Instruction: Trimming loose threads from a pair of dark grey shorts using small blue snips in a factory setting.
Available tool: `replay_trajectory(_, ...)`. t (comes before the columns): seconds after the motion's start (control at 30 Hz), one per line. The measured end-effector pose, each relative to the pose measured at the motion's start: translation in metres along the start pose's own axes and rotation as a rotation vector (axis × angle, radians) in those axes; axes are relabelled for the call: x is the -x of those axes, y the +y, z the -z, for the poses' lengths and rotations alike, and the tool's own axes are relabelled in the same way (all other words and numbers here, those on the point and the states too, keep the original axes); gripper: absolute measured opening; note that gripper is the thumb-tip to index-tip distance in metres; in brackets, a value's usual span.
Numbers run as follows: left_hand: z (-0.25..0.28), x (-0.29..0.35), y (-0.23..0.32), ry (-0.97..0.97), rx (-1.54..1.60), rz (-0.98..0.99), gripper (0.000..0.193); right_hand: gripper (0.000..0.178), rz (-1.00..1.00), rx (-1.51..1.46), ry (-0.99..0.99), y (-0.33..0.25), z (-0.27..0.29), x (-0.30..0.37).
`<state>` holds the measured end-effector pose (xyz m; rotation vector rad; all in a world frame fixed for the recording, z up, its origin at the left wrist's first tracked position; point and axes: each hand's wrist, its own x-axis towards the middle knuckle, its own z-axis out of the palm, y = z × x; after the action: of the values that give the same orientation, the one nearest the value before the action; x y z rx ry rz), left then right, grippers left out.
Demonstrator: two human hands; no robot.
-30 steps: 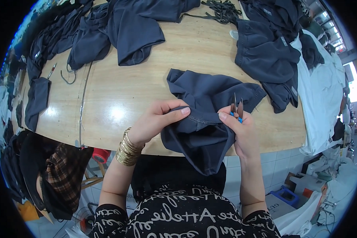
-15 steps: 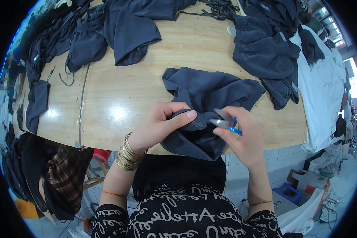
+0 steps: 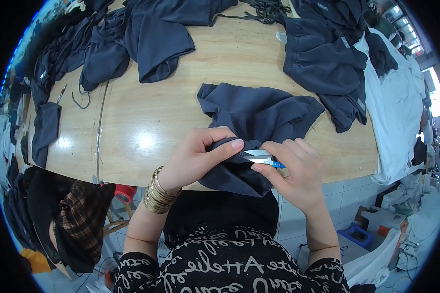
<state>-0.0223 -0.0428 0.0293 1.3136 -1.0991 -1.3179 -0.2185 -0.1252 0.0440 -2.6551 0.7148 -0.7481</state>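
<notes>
A dark grey-blue garment [image 3: 249,105] with a gathered elastic edge lies rumpled at the table's front edge. My left hand [image 3: 205,151] pinches a fold of it between thumb and fingers, near a stitched seam. In my right hand [image 3: 296,168] is a pair of small thread snips [image 3: 261,157] with silver blades and blue on the grip. The blades point left and their tips touch the fabric just beside my left thumb. What lies right between the tips is too small to make out.
More dark garments lie along the table's far left [image 3: 156,44] and far right [image 3: 322,53]. Dark cords [image 3: 266,10] are heaped at the back. A pen-like tool [image 3: 61,93] rests on the left. White cloth [image 3: 396,107] hangs over the right edge. Another person's plaid clothing [image 3: 83,215] shows at lower left.
My right hand has moved slightly left, bringing the snips' blades from just off the fabric to the seam by my left thumb. The left hand keeps its hold.
</notes>
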Motion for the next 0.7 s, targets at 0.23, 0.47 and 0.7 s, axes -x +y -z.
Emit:
replay_trajectory(0.23,-0.0005,0.0007,0.0018,-0.002,-0.025,0.000,0.027,0.029,-0.021,-0.034,0.005,-0.0023,-0.0008,0.0001)
replay_trajectory(0.47,-0.0023,0.0011,-0.0006,0.006,-0.015,-0.037,0.027,0.028,-0.028,-0.057,-0.008,-0.0047,0.0022,0.0012)
replay_trajectory(0.7,-0.0031,0.0008,-0.0024,0.008,-0.029,-0.044,0.026,0.028,0.019,0.074,0.038,-0.0023,-0.0016,0.0028)
